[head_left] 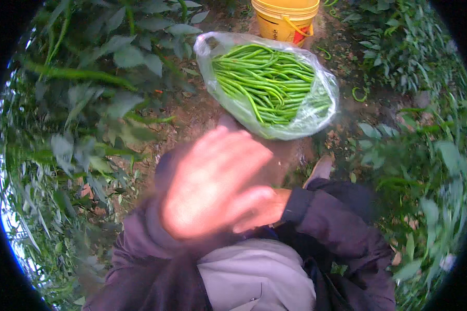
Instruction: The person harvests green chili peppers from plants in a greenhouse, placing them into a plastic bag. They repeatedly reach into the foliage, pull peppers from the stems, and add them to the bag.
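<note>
Nearest the camera: dark jacket sleeves (342,228) and a grey garment front (254,280) filled the lower frame. Above that, 2 hands overlapped close to the lens, heavily blurred. Left hand (213,181) was big in view, fingers spread and flat, released, holding nothing visible. Right hand (262,210) came out of the right cuff, tucked under and touching the left hand; only a few fingers showed, so grip state could not be told. Past the hands, just above the left fingertips: clear plastic bag (306,111) full of long green beans (264,80), mouth open toward upper left. Bag's lower edge sat just beyond the fingertips; contact could not be confirmed because of blur. Bag appeared to rest on bare brown soil (192,111). A shoe tip (320,170) showed just right of the hands, below the bag. Farther out: yellow bucket (285,18) with handle, just behind the bag at top edge. Leafy green plants (93,103) flanked both sides of the soil strip.
</note>
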{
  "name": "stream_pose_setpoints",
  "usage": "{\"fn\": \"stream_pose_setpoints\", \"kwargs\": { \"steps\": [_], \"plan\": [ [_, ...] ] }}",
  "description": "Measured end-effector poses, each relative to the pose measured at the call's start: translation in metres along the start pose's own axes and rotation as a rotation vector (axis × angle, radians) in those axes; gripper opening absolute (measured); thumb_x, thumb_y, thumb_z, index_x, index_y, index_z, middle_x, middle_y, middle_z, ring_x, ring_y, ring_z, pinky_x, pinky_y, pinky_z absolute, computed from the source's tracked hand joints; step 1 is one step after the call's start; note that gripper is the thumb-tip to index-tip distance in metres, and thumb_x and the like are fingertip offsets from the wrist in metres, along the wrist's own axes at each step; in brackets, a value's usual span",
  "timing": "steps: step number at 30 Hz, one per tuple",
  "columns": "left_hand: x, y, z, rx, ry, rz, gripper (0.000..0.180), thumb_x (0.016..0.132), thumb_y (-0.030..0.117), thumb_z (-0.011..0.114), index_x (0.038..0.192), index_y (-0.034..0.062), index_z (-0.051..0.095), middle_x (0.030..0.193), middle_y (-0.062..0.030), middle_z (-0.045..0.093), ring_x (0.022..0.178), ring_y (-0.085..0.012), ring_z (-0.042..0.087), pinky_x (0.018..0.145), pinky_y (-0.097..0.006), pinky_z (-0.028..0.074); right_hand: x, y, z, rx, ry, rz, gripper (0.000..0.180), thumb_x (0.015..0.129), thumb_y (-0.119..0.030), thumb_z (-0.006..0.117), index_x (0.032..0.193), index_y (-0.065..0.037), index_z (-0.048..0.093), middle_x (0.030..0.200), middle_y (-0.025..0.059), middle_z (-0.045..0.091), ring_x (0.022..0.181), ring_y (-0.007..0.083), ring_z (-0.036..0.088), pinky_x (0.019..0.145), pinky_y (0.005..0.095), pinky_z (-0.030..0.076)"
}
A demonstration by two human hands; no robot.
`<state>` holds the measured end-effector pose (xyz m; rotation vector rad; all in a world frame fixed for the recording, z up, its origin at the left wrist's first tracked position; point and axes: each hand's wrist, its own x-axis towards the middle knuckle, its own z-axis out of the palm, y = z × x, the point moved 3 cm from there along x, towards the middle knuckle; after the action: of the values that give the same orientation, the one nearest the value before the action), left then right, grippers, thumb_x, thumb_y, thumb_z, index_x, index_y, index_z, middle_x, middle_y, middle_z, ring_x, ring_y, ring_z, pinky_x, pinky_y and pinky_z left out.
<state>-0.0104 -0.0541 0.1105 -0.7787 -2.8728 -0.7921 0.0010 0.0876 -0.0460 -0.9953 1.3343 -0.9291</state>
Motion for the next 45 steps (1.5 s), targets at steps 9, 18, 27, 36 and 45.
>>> {"fn": "stream_pose_setpoints", "kwargs": {
  "steps": [9,18,27,36,45],
  "plan": [
    [0.131,-0.034,0.069,-0.308,-0.427,0.054,0.062,0.080,0.038,0.081,0.130,0.0064,0.063,0.130,-0.0148,0.062,0.119,-0.0358,0.061,0.099,-0.046,0.050,-0.052,0.027,-0.120,0.150,0.707,-0.420,0.046,0.090,-0.020,0.069,0.133,-0.005,0.061,0.137,0.0168,0.058,0.134,0.0305,0.052,0.111,0.0424,0.042],
    [0.168,-0.076,0.077,-0.062,-0.330,0.062,0.051,0.072,0.038,0.082,0.105,0.0019,0.066,0.104,-0.0154,0.065,0.103,-0.0356,0.066,0.083,-0.048,0.054,-0.035,0.080,-0.203,-0.224,0.616,-0.323,0.065,0.091,-0.017,0.067,0.150,-0.006,0.042,0.149,0.0157,0.047,0.141,0.0282,0.044,0.114,0.0412,0.039],
    [0.077,-0.048,0.053,0.045,-0.167,-0.047,0.035,0.077,0.034,0.079,0.088,0.0022,0.069,0.085,-0.0163,0.069,0.087,-0.0386,0.069,0.072,-0.049,0.054,0.007,0.063,-0.130,-0.582,0.379,-0.017,0.058,0.086,-0.020,0.069,0.141,-0.009,0.055,0.141,0.0184,0.058,0.134,0.0336,0.053,0.110,0.0448,0.043],
    [-0.047,-0.019,0.078,0.082,0.025,-0.172,0.028,0.082,0.031,0.072,0.092,0.0058,0.067,0.086,-0.0120,0.067,0.083,-0.0345,0.069,0.069,-0.045,0.055,0.030,0.083,-0.069,-0.747,0.448,-0.036,0.047,0.086,-0.031,0.070,0.125,-0.005,0.068,0.132,0.0207,0.064,0.123,0.0393,0.060,0.101,0.0495,0.049],
    [-0.045,-0.022,0.046,-0.126,0.277,-0.194,0.032,0.087,0.032,0.071,0.109,0.0084,0.069,0.103,-0.0136,0.069,0.097,-0.0357,0.068,0.083,-0.044,0.056,-0.023,0.054,-0.089,-0.744,0.977,-0.119,0.039,0.084,-0.022,0.076,0.114,0.001,0.066,0.116,0.0242,0.068,0.110,0.0421,0.065,0.096,0.0464,0.052]
  ]
}}
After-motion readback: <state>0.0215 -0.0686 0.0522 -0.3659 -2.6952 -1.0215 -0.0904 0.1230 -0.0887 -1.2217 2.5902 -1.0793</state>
